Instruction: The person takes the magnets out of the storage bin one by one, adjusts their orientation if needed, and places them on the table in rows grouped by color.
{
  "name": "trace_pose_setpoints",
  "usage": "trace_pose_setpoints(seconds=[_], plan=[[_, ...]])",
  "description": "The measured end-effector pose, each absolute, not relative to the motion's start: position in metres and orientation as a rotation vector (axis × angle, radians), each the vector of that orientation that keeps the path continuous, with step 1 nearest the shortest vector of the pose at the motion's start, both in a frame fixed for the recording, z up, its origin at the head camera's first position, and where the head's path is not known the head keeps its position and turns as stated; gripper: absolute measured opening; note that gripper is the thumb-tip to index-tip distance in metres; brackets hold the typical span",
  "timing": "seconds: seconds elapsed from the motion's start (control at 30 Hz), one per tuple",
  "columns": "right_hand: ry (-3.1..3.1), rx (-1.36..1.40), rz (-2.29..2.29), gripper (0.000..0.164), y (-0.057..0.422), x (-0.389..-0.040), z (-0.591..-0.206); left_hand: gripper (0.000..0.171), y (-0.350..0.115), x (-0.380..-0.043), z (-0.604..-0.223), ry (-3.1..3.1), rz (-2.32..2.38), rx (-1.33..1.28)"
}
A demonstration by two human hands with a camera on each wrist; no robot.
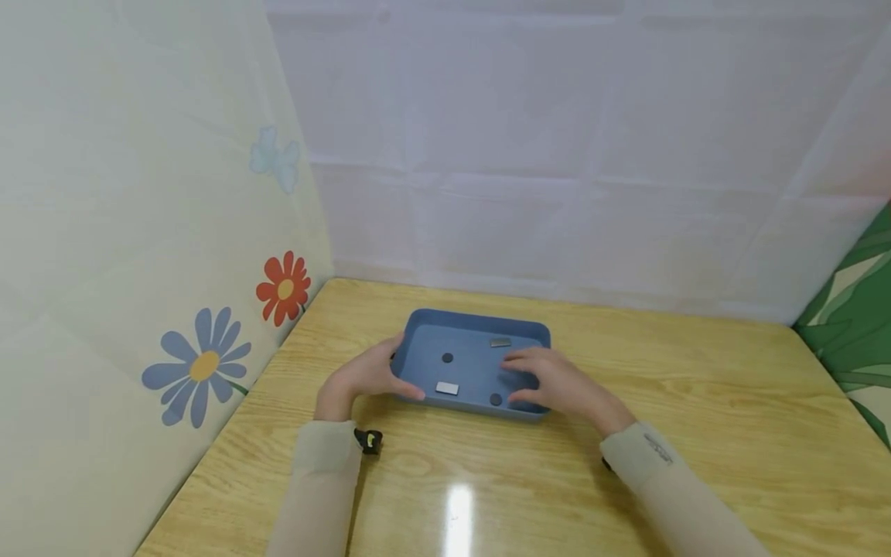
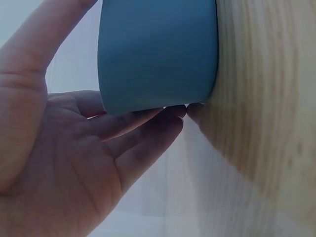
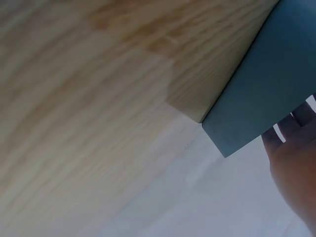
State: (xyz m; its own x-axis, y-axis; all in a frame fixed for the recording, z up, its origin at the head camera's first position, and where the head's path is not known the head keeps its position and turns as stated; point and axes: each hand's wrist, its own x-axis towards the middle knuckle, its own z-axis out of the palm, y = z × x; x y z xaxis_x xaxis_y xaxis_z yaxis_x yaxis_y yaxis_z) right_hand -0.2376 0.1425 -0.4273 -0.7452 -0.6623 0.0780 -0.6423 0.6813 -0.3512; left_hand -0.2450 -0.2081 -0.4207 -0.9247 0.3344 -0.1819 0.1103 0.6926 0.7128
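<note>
A shallow blue tray (image 1: 462, 408) rests on the wooden table. My left hand (image 1: 369, 370) holds its left end, the thumb along the front rim and the fingers by the left side; in the left wrist view several fingers (image 2: 143, 153) lie against the tray's outer wall (image 2: 158, 54). Over the tray's right part, my right hand (image 1: 560, 383) has its fingers apart, with nothing visible between them. Its thumb is close to a small dark disc (image 1: 496, 399). Also in the tray lie another dark disc (image 1: 448, 357), a shiny pale rectangular piece (image 1: 447, 387) and a grey rectangular piece (image 1: 500, 342).
The wooden table (image 1: 696, 402) extends on both sides of the tray. A white sheet (image 1: 557, 155) hangs behind it, and a cloth with printed flowers (image 1: 204, 365) stands along the left edge. Green leaf print (image 1: 859, 309) shows at the right. A black strap device (image 1: 369, 442) is on the left wrist.
</note>
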Motion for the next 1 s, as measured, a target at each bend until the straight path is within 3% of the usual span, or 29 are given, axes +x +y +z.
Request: trace_pose_setpoints(seconds=[0.57, 1.0], plan=[[2.738, -1.245, -0.537, 0.035, 0.123, -0.243, -0.430, 0.134, -0.210, -0.244, -0.419, 2.608, 1.061, 0.335], [2.745, -1.186, -0.478, 0.025, 0.116, -0.247, -0.437, 0.133, -0.209, -0.245, -0.420, 2.602, 1.071, 0.332]])
